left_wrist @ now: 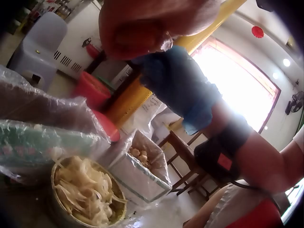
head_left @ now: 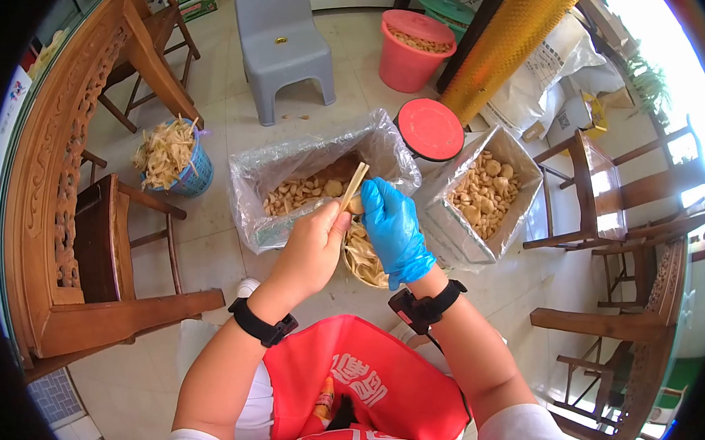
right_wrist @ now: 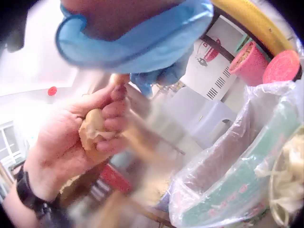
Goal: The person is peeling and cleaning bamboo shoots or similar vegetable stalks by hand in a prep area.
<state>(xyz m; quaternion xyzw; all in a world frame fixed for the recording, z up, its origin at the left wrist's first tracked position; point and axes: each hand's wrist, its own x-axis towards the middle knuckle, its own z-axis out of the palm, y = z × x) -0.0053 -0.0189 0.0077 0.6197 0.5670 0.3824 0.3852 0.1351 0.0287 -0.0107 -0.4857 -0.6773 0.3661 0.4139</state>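
Note:
Both hands meet in front of my body, over a round basin (left_wrist: 53, 192) of papery garlic skins (head_left: 364, 254). My bare left hand (head_left: 313, 248) grips garlic; a pale straight stalk (head_left: 356, 185) stands up beyond its thumb. In the right wrist view its curled fingers hold a garlic clove (right_wrist: 94, 118) with loose skin against the palm. My right hand (head_left: 396, 232), in a blue plastic glove, pinches at the garlic bulb (head_left: 356, 205) between the hands. Its fingertips are partly hidden behind the glove in the right wrist view.
Ahead stands a plastic-lined box (head_left: 247, 179) with garlic inside; a second lined box (head_left: 437, 194) of garlic is at right. A red-lidded bucket (head_left: 430, 129), pink bucket (head_left: 408, 64), grey chair (head_left: 286, 45) and blue basket (head_left: 200, 168) of peelings stand around. Wooden furniture (head_left: 66, 205) flanks the left.

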